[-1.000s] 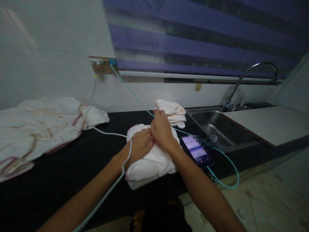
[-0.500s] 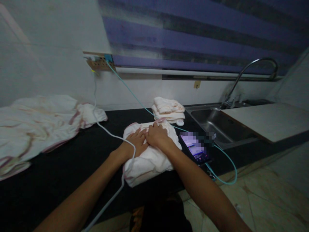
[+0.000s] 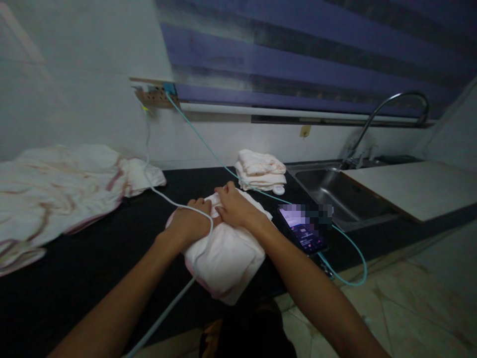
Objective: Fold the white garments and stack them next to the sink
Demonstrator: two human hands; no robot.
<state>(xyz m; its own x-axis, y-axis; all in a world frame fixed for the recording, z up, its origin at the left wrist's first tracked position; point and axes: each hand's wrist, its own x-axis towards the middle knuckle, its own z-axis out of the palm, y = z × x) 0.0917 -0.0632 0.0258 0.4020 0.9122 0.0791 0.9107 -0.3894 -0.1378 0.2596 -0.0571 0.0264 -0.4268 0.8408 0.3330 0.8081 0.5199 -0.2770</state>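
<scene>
The left hand and the right hand are both lying on the folded white cloth, fingers pressing flat and not grasping it. The cloth is resting on the dark tabletop, just beside the phone.

Both arms are bare, with no sleeves. The left hand and right hand wear nothing (no rings, no watch, no gloves).
</scene>
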